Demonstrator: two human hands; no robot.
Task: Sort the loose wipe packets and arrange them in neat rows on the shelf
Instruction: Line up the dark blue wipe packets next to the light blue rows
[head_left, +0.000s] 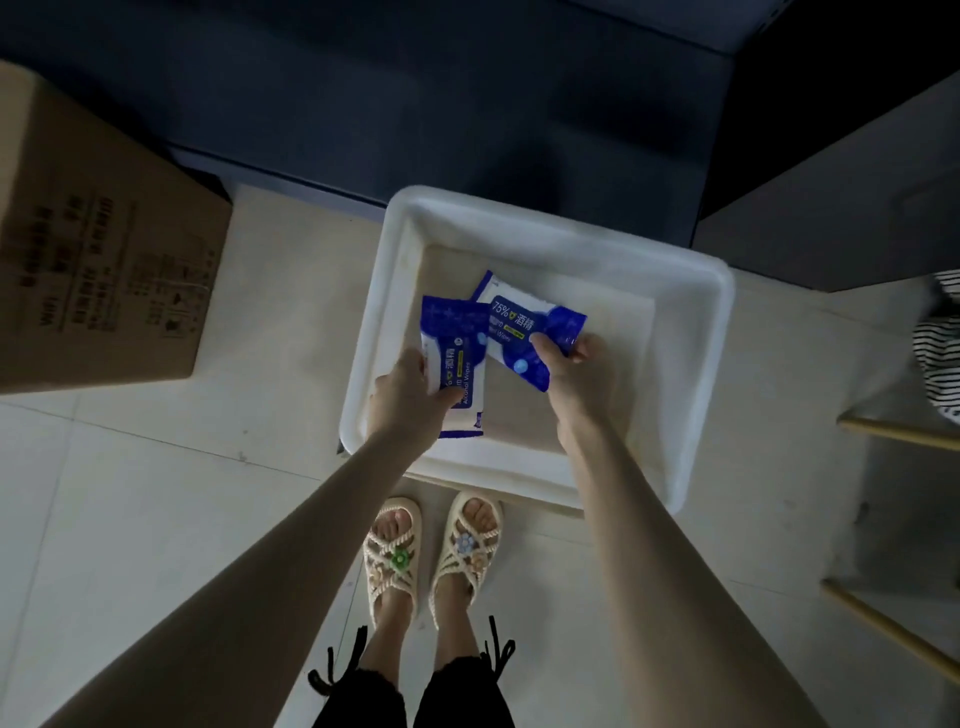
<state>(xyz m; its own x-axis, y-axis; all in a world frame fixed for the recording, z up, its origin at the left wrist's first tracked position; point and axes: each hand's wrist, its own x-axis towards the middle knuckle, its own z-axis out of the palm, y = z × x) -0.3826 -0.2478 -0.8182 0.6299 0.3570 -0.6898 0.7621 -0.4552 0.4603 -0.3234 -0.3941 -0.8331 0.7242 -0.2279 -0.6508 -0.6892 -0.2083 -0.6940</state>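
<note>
A white plastic bin (691, 332) stands on the tiled floor in front of my feet. Inside it, my left hand (410, 387) grips a blue-and-white wipe packet (457, 353) by its lower edge, the packet standing roughly upright. My right hand (576, 371) pinches a second blue-and-white wipe packet (530, 327) at its right end, tilted, its left end overlapping the first packet. The corner of a third packet (485, 283) pokes out behind it. The rest of the bin's bottom is bare.
A large cardboard box (93, 260) sits on the floor at the left. A dark shelf unit (467, 114) runs behind the bin. Wooden legs (893, 623) and a striped cloth (935, 358) are at the right edge.
</note>
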